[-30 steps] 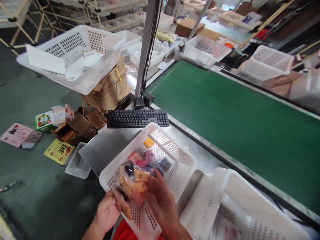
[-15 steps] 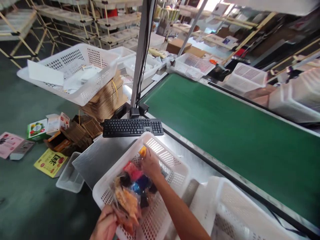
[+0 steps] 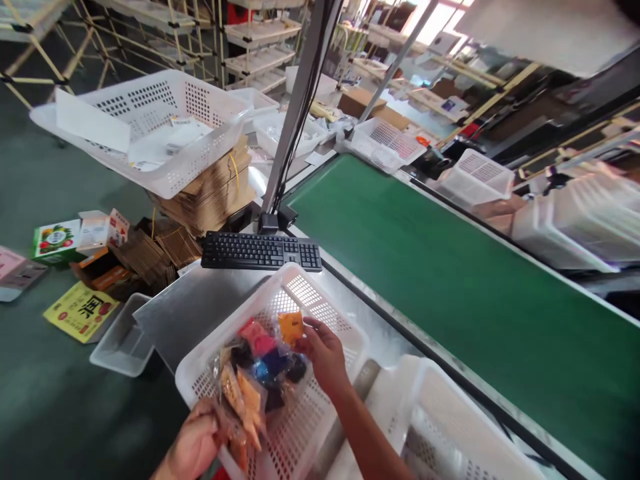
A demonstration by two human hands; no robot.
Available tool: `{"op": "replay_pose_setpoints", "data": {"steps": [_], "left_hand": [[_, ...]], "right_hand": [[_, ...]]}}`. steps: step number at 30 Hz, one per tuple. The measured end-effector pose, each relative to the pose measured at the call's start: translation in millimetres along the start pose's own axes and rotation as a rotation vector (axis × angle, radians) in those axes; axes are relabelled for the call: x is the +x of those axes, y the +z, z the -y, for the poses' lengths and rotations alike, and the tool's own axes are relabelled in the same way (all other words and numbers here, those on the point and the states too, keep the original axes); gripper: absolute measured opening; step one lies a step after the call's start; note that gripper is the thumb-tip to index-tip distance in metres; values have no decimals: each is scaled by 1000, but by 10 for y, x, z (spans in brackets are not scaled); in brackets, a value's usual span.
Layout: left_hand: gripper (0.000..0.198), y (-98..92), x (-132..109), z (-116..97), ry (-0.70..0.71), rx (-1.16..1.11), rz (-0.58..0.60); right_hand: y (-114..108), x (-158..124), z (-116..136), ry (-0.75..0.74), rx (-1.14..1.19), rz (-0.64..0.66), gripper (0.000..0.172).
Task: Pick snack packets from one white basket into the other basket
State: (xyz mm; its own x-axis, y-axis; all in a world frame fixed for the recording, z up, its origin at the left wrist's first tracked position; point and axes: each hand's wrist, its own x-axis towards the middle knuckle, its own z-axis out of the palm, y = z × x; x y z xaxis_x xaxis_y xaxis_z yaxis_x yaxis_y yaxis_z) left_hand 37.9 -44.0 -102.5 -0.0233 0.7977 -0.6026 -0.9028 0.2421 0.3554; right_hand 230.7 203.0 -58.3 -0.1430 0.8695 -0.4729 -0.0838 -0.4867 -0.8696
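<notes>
The right hand [image 3: 324,353] pinches a small orange packet [image 3: 291,327] over the holey white plastic basket [image 3: 320,313]. The left hand [image 3: 193,445] grips crinkly snack bags [image 3: 240,400]; its wrist is cut off.

At the left edge of the frame, a yellow printed sheet [image 3: 81,311] on the floor bears one large dark Chinese character, 润. Print on the green carton [image 3: 55,240] and the other boxes nearby is too small to read.
</notes>
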Motion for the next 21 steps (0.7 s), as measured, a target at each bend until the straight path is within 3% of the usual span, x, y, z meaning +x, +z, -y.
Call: {"op": "replay_pose_setpoints", "data": {"steps": [5,9,15,21], "left_hand": [[19,-10,-3,-25,26,-95,-50],[18,4,-12,-79,-81,-80,-10],[22,-128,32,62,-26,-134,-121],[15,-59,-36,-102,-108,-62,-32]], "right_hand": [[76,-11,84,-16,-1,-50,74],[170,20,105,-29,-30,-54,73],[165,-3,72,-21,-70,-23,72],[155,361,-45,-55,-287,-2,66]]}}
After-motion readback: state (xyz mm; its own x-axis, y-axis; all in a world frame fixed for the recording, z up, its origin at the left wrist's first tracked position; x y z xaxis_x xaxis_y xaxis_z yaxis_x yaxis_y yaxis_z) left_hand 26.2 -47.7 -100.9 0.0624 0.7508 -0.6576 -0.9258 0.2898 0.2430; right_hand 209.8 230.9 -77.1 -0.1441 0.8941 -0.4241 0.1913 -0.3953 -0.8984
